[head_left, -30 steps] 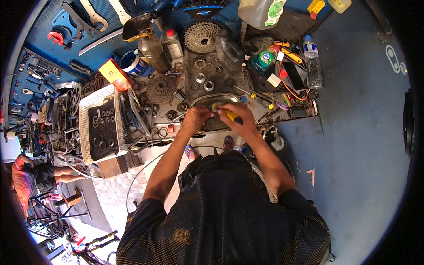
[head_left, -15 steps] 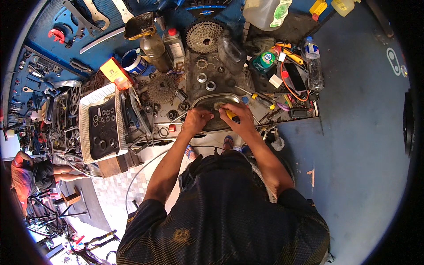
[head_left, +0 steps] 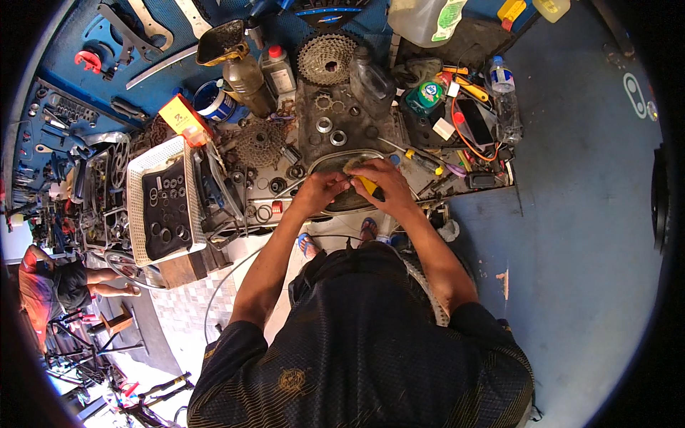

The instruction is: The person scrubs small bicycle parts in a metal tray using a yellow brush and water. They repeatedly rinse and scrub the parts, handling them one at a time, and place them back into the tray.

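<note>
Both my hands meet over a shallow metal pan (head_left: 335,158) at the front of a cluttered workbench. My right hand (head_left: 378,182) is closed on a brush with a yellow handle (head_left: 367,185), whose bristles sit near the pan's upper rim. My left hand (head_left: 321,191) pinches a small part just left of the brush; what the part is cannot be made out. My forearms come up from my dark patterned shirt.
Gear cassettes (head_left: 327,58), loose rings (head_left: 325,125), oil bottles (head_left: 246,75), a clear jug (head_left: 424,18) and a water bottle (head_left: 503,89) crowd the bench. A white basket (head_left: 139,175) with black parts stands at left. Tools hang on the blue wall (head_left: 85,93). A person (head_left: 50,285) sits at far left.
My hands have stayed over the pan with only small shifts; the brush moved slightly against the held part. The view sits a little lower than before.
</note>
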The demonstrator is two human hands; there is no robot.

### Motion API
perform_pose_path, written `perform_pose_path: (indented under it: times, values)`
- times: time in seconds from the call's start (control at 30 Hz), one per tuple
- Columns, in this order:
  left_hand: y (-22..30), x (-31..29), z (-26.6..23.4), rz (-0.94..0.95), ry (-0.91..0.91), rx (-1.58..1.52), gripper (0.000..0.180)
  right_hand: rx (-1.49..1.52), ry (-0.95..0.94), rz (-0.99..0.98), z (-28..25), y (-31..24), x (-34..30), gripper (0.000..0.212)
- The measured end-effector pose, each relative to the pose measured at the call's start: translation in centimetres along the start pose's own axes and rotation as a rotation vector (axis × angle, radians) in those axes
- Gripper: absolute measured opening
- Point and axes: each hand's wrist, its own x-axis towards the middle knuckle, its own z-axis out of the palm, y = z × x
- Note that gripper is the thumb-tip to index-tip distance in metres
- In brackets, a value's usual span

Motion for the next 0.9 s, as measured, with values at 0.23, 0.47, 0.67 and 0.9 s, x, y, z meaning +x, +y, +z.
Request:
perform_pose_path:
  times: [0.23,0.47,0.67,0.9]
  values:
    - [-0.9,0.3,0.5,0.057,0.029,-0.161,0.021,-0.109,-0.063,0.2,0.0,1.3,-0.7,0.028]
    - [0.1,0.0,0.1,0.044,0.048,0.125,0.024,0.241,-0.008,0.368,-0.4,0.6,-0.3,0.029]
    - [0.3,0.1,0.0,0.025,0.094,0.031,0.025,0.112,0.037,0.344,-0.2,-0.6,0.8,0.024]
    - [-1.7,0.6,0.8,0.036,0.08,-0.278,0.025,0.372,0.06,0.463,1.0,0.4,0.1,0.029]
